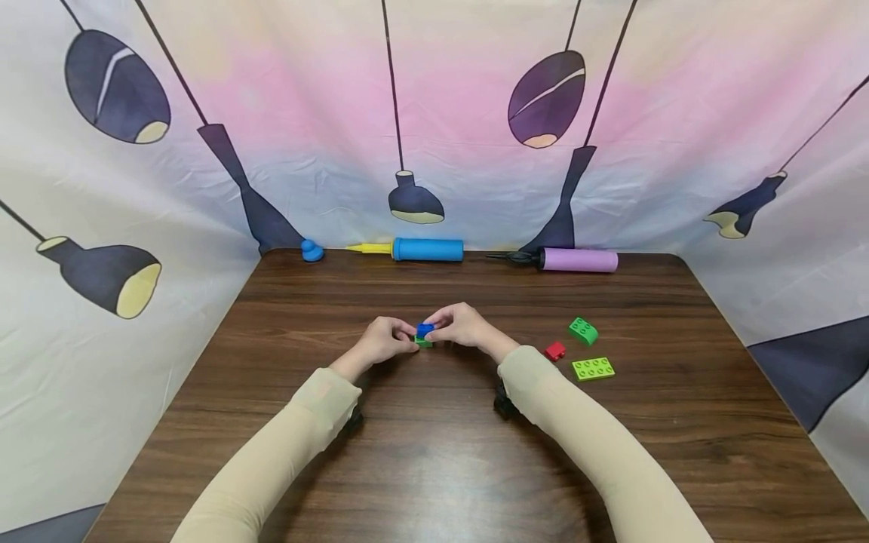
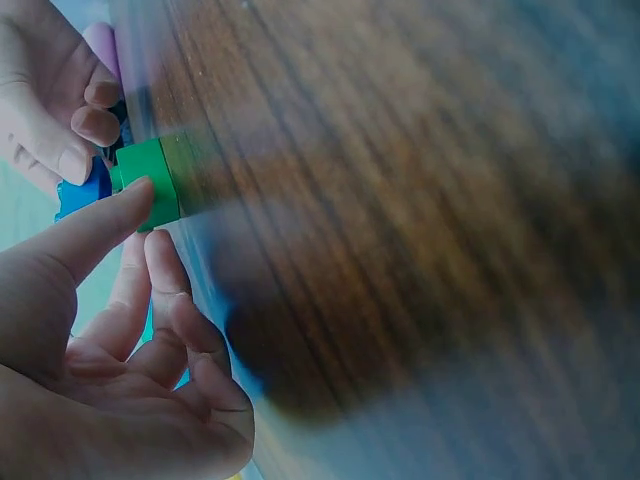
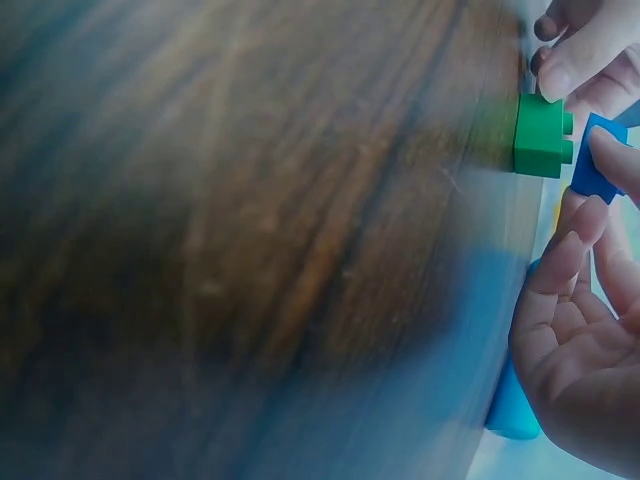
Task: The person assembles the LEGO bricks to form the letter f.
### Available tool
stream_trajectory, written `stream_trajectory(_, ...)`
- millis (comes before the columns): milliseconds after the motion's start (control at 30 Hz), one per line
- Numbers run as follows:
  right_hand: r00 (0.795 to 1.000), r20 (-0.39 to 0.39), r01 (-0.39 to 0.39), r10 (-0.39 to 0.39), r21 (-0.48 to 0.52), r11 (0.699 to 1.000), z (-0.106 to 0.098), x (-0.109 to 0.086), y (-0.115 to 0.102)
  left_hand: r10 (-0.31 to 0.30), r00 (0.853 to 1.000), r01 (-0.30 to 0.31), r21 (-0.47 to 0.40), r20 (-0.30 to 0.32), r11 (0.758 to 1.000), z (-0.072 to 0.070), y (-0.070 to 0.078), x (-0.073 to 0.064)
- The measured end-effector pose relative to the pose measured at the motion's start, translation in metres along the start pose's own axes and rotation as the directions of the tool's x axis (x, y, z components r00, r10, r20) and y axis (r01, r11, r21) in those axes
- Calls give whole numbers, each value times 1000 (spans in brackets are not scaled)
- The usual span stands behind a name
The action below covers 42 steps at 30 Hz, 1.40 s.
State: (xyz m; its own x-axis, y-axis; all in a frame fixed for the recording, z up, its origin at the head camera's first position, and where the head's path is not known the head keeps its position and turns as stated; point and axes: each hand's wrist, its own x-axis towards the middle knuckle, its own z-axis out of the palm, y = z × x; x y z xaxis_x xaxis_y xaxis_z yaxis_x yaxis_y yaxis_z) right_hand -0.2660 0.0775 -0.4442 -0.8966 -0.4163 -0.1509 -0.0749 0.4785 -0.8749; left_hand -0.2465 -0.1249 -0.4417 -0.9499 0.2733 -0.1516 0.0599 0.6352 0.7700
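Near the middle of the table, my left hand pinches a green toy brick between thumb and fingers, low on the wood. My right hand pinches a smaller blue brick just above it. In the right wrist view the blue brick is tilted, and a narrow gap separates it from the green brick's studs. The left wrist view shows the left thumb flat against the green brick, with the blue brick partly hidden by the right thumb.
To the right lie a red brick, a curved green brick and a lime brick. Along the back edge are a blue rubber duck, a blue pump and a purple pump. A printed cloth hangs behind.
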Motion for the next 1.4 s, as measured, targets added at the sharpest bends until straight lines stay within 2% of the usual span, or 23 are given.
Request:
stream_trajectory(233,1000,3,3,-3,10,1000,2,0,-4,-15,1000,15,7,-1,1000,-1,-1,0)
stream_trajectory(667,999,8,39,-39,-77,996,7,2,-5,-11,1000,11,11,-1,1000,-1,-1,0)
stream_trajectory(1167,997,-21,67,-71,-127,990,8,2,-6,-22,1000,23,2,-10,1000,-1,-2,1)
stream_trajectory(1400,997,-47,49,-56,-143,988,9,1,-8,-22,1000,22,0,-13,1000,0,-4,1)
